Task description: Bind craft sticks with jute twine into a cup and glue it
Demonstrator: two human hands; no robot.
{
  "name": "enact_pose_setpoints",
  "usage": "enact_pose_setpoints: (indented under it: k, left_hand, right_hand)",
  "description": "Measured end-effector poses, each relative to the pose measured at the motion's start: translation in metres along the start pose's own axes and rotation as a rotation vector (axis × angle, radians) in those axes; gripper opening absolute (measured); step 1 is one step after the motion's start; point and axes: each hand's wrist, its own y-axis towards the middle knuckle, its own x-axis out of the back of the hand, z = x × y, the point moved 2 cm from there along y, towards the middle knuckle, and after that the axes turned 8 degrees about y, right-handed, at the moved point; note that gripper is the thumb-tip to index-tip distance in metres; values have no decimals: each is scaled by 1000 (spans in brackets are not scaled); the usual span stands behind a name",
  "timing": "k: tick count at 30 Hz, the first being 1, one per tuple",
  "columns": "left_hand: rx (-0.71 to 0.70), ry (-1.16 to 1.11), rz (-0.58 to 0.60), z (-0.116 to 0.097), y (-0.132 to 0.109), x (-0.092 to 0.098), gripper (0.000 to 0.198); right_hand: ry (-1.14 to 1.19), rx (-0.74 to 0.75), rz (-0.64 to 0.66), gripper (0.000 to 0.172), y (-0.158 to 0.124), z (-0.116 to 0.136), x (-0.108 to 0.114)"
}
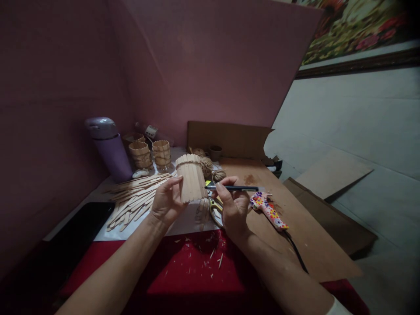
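Observation:
My left hand (169, 201) grips a cup made of wooden craft sticks (192, 181), slightly tilted, with twine tied round its upper part. Between the fingers of my right hand (234, 208) is a dark pen (241, 188), its tip at the cup's right side; I cannot tell whether it touches. Beneath my right hand, partly covered, lies a pair of scissors (215, 212) with yellowish handles. Balls of twine (206, 165) sit just behind the cup. Loose craft sticks (136, 199) are spread in a pile left of my left hand.
Two finished stick cups (162, 155) and a purple bottle (113, 153) stand at the back left. A black phone-like slab (88, 223) lies front left. On the brown board (315, 245) rests a flower-patterned glue gun (269, 211) with a black cord. Wood scraps litter the red cloth (193, 271).

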Motion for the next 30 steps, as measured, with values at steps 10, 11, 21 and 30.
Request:
enact_pose_setpoints:
  k: [10, 11, 21, 30]
  left_hand:
    - [64, 72, -119, 4, -3, -1, 34]
    - [56, 68, -120, 4, -2, -1, 35]
    - [4, 35, -85, 2, 0, 1, 44]
    - [17, 27, -81, 3, 0, 2, 44]
  right_hand:
    - [-29, -67, 88, 16, -6, 6, -3]
    - [-42, -58, 68, 16, -5, 6, -2]
    - [-192, 28, 98, 14, -9, 2, 0]
    - [-189, 22, 109, 14, -8, 1, 0]
